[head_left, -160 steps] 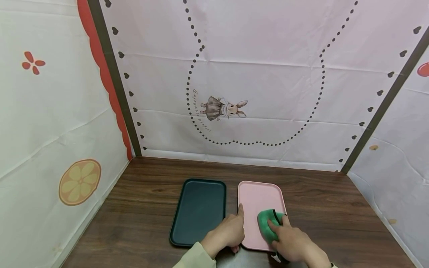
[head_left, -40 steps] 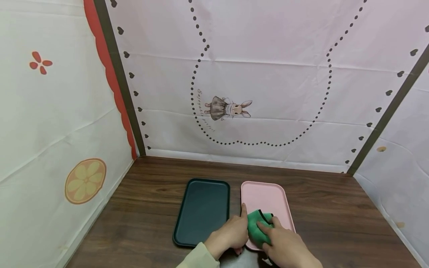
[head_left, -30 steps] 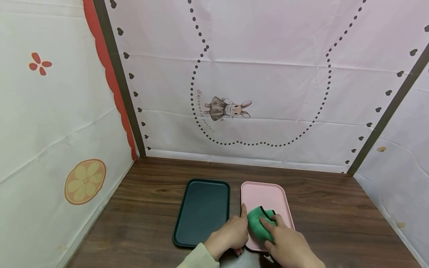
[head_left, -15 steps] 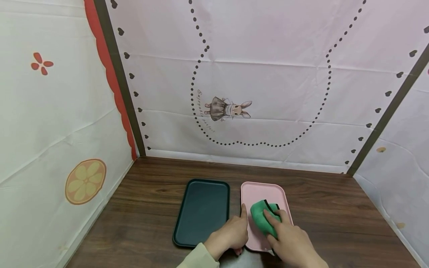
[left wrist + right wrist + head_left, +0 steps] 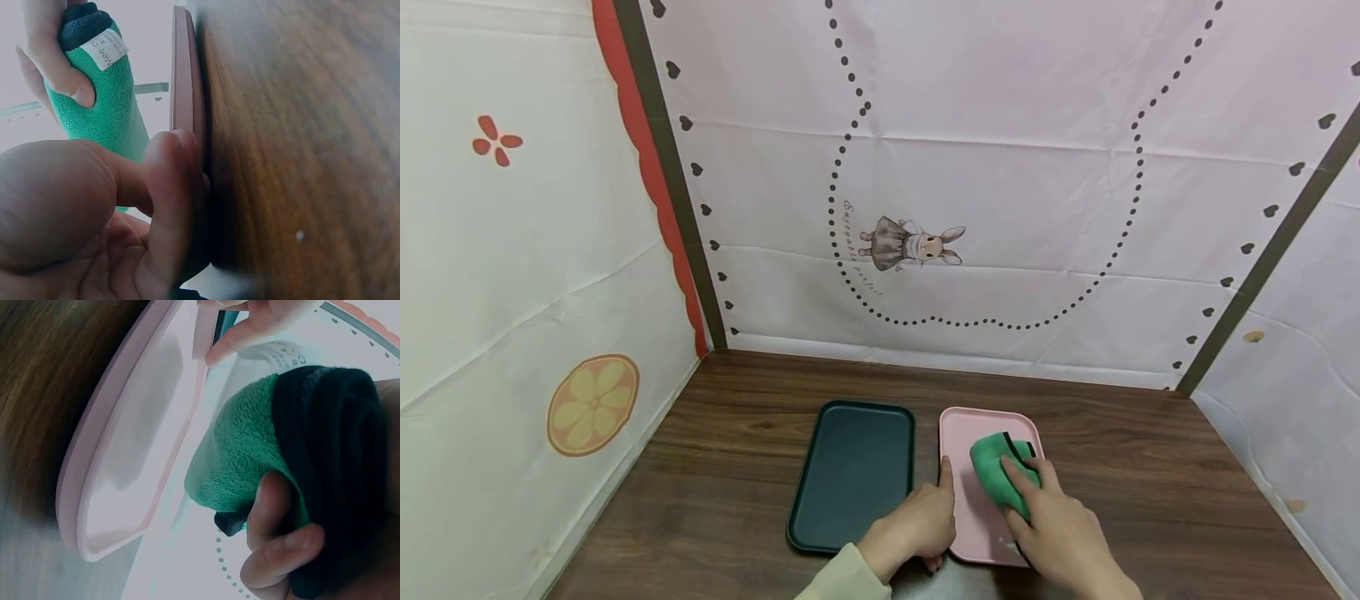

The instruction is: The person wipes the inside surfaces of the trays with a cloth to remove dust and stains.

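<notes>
A green towel (image 5: 996,475) with black edging is folded into a pad over the pink tray (image 5: 977,542). My right hand (image 5: 1063,533) grips it, with fingers on top and the thumb at its near side. In the right wrist view the folded towel (image 5: 244,444) shows its dark layered edge, and fingers curl around it. A white label (image 5: 106,49) hangs from the towel in the left wrist view. My left hand (image 5: 917,525) holds the tray's near left corner, index finger straight along the left rim and other fingers bent.
A dark green tray (image 5: 853,475) lies just left of the pink one on the brown wooden table (image 5: 730,467). Printed white cloth walls (image 5: 1000,233) enclose the back and both sides.
Over the last second my right hand has slid the towel away from me and slightly right across the pink tray. My left hand stays at the tray's corner.
</notes>
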`<state>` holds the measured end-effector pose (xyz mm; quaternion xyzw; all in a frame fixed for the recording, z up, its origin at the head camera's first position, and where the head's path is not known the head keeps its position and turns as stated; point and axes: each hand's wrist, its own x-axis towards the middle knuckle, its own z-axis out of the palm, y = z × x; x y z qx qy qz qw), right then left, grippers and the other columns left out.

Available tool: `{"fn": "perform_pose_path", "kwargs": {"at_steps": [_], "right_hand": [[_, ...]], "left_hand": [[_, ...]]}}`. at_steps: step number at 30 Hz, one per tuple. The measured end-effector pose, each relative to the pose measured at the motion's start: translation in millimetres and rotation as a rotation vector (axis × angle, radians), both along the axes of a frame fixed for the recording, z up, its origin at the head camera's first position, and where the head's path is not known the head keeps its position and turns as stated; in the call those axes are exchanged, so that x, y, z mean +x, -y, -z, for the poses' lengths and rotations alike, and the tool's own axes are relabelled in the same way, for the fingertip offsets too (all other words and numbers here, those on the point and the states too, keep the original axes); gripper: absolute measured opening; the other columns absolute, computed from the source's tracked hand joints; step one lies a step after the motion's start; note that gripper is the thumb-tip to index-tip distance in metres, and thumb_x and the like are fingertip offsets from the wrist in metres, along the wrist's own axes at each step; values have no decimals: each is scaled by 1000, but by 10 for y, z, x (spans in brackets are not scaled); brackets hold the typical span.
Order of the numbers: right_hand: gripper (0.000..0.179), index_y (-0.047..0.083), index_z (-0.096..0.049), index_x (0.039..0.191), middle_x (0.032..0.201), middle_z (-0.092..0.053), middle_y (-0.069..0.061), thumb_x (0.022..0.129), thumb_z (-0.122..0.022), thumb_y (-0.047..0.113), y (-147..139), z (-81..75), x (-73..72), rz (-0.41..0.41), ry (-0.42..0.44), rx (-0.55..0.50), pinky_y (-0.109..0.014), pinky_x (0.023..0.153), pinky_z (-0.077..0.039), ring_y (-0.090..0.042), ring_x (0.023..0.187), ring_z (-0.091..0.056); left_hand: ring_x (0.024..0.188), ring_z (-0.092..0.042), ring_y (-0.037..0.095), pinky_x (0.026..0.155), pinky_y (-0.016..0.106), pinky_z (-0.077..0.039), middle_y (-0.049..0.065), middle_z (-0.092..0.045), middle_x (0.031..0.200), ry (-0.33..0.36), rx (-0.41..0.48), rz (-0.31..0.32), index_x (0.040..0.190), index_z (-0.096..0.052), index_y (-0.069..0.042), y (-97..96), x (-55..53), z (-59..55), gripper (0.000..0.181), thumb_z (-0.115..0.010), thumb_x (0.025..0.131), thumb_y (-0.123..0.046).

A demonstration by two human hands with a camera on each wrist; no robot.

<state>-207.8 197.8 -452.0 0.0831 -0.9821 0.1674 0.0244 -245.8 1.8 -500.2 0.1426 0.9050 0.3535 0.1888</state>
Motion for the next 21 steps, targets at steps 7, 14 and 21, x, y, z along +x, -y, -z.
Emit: {"fn": "perform_pose_path", "kwargs": {"at_steps": [7, 14, 21], "right_hand": [[63, 23, -49, 157, 156, -43, -16, 97, -68, 27, -57, 7, -43, 17, 28, -19, -44, 54, -48, -19, 67, -62], [63, 22, -46, 158, 156, -40, -18, 99, -65, 29, -123, 19, -73, 32, 47, -26, -43, 55, -48, -19, 67, -62], [64, 19, -44, 159, 157, -37, -22, 99, -64, 29, -204, 9, -120, 42, 59, -30, -46, 57, -50, -21, 70, -64]], "left_hand": [[30, -51, 10, 36, 28, -46, 8, -60, 52, -12, -10, -5, 166, -9, -1, -6, 7, -1, 81, -54, 100, -1], [30, -50, 10, 34, 28, -45, 8, -60, 53, -7, -5, -6, 166, -10, 0, -8, 9, -10, 80, -55, 99, 0], [30, -50, 10, 34, 27, -44, 8, -60, 54, -7, -8, -9, 166, -10, 0, -9, 0, 6, 80, -55, 99, 0]]}}
